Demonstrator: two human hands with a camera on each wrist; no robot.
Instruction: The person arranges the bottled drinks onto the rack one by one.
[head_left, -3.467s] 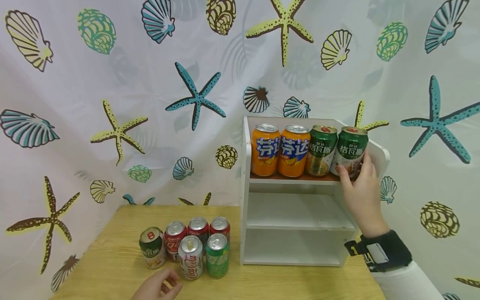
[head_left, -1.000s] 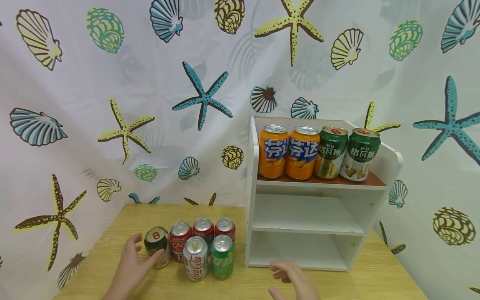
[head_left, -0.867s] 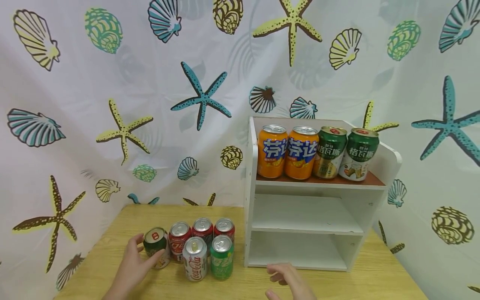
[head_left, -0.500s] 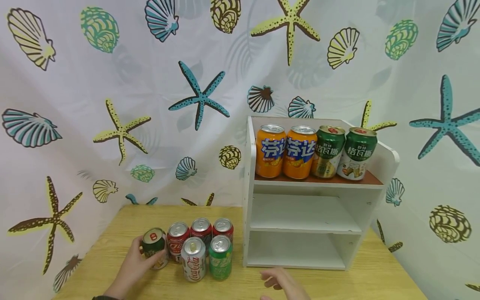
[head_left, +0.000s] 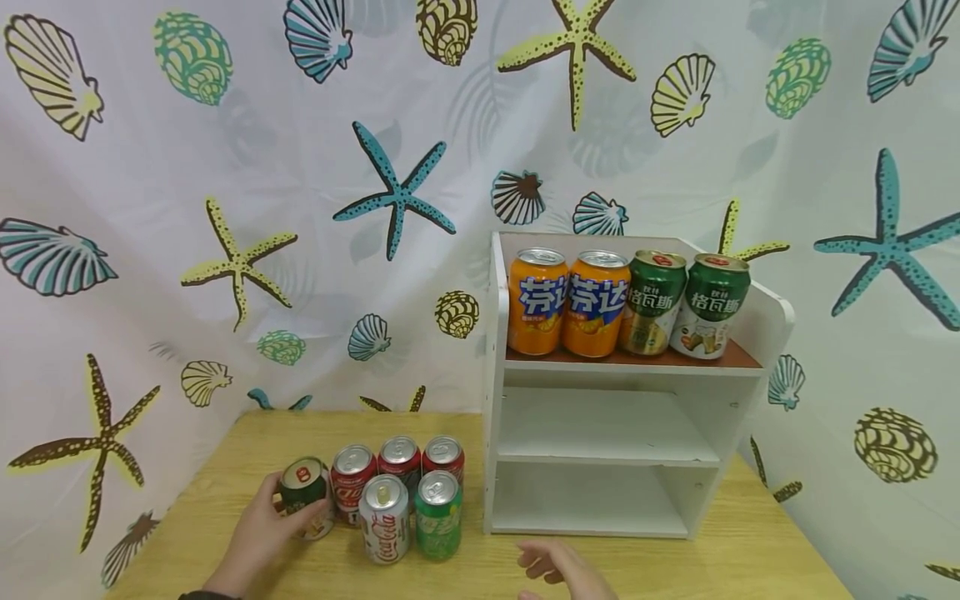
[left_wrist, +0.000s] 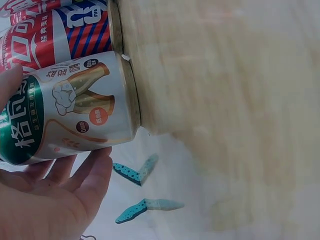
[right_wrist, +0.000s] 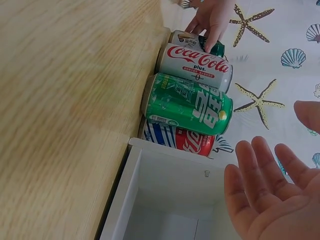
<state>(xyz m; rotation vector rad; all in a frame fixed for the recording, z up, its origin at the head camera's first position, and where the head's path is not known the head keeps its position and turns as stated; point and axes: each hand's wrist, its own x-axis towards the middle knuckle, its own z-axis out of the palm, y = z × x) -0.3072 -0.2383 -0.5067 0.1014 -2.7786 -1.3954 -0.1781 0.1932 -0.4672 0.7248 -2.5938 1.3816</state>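
Note:
In the head view, my left hand (head_left: 258, 529) holds a green-and-white kvass can (head_left: 306, 500) that stands at the left end of a group on the table. The left wrist view shows the thumb on one side of this can (left_wrist: 80, 110) and the fingers on the other. Beside it are red cola cans (head_left: 352, 483), a white Coca-Cola can (head_left: 386, 529) and a green soda can (head_left: 438, 521). My right hand (head_left: 562, 567) hovers in front of the shelf, holding nothing; the right wrist view shows its fingers (right_wrist: 260, 175) loosely extended.
A white shelf unit (head_left: 491, 433) stands right of the cans. Its top level carries two orange Fanta cans (head_left: 536, 308) and two green kvass cans (head_left: 651, 308) in a row. The two lower levels are bare. A patterned curtain (head_left: 300, 167) hangs behind the wooden table (head_left: 247, 442).
My right hand has let go of the rightmost kvass can on the top level and come down before the shelf. My left hand has moved to the kvass can on the table and gripped it.

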